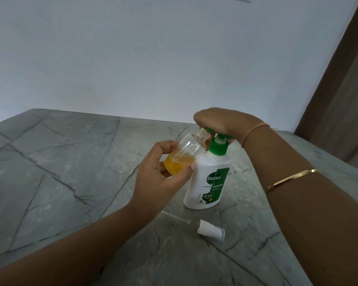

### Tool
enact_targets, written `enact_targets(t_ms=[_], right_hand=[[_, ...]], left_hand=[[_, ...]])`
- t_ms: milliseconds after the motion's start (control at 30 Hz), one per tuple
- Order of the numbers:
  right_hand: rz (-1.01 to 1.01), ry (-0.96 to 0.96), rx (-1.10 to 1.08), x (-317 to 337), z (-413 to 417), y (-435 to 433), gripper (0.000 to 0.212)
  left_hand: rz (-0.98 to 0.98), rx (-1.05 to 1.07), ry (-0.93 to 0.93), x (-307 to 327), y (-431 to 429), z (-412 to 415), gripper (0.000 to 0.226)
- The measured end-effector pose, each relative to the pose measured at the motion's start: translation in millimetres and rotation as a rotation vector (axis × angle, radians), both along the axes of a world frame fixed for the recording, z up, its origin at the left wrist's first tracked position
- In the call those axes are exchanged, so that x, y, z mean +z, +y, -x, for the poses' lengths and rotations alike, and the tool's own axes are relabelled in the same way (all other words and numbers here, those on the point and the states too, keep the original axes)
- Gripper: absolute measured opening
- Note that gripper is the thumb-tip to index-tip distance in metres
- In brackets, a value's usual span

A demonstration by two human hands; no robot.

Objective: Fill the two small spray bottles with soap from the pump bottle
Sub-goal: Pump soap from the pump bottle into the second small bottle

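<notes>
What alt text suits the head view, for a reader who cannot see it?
The left hand tilts a small bottle, holding yellow soap, under the nozzle of the pump bottle while the right hand presses it. A spray cap lies on the table.

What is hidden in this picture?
Head view:
- Spout tip of the pump head: covered by the right hand and the neck of the spray bottle.
- Soap level inside the pump bottle: white walls hide it.
- Its label's print: too small.
- Second spray bottle: out of view.
</notes>
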State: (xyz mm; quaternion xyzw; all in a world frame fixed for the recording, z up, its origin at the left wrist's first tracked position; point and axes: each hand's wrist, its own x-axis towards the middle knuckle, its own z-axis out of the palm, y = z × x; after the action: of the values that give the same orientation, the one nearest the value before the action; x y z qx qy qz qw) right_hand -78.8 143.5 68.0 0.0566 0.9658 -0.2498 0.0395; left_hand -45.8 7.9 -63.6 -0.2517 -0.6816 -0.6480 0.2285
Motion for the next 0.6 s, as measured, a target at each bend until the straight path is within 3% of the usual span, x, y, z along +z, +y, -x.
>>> enact_targets(t_ms=[133, 300, 600], right_hand=[[0.008, 0.001, 0.005, 2.3, -1.2, 0.5, 0.023], [-0.072, -0.019, 0.026, 10.3, 0.5, 3.5, 0.042], [-0.020, -0.027, -0.003, -0.5, 3.6, 3.9, 0.034]], left_hand=[[0.011, -0.007, -0.001, -0.2, -0.6, 0.4, 0.039], [0.017, -0.001, 0.007, -1.7, -0.8, 0.9, 0.040], [-0.015, -0.001, 0.016, -2.1, -0.8, 1.9, 0.040]])
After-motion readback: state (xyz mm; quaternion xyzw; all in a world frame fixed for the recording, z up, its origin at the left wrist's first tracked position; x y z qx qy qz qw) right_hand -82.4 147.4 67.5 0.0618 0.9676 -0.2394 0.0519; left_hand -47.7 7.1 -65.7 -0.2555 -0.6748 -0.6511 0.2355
